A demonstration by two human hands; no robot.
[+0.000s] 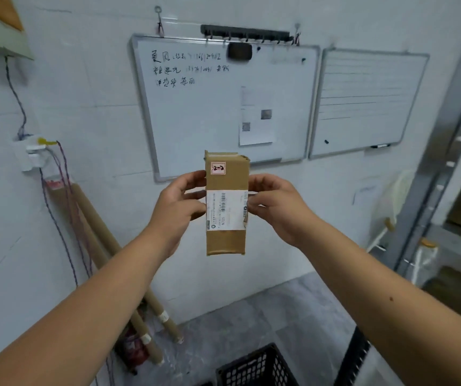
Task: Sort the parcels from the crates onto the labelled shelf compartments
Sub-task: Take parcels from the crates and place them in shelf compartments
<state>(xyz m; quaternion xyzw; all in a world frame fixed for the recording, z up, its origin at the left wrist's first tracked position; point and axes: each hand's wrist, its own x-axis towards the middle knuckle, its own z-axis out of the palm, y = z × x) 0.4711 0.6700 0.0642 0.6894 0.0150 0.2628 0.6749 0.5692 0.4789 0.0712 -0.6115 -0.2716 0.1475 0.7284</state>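
You held the parcel (225,201) upright between both hands, in front of the wall. Your left hand (177,207) gripped its left long edge: the fingers (195,176) were curled, with the tips pressed on that edge at and above the level of the shipping label (225,208). Your right hand (276,204) gripped the opposite edge at the same height, its fingers (257,181) bent onto the box (the thumb's contact point could not be made out). Both hands were partly closed on the box.

The labelled brown face was turned toward you. Just above your fingertips, near the parcel's top end, sat a small red-bordered sticker (218,168) handwritten "2-2". The parcel's lower end projected below both palms.

Behind your fingers hung a whiteboard (195,107) with handwriting; a ruled whiteboard (362,101) hung beyond your right fingers. Well below both hands, a black perforated crate (254,366) stood on the grey floor. Cardboard tubes (104,240) leaned on the wall below your left fingers.
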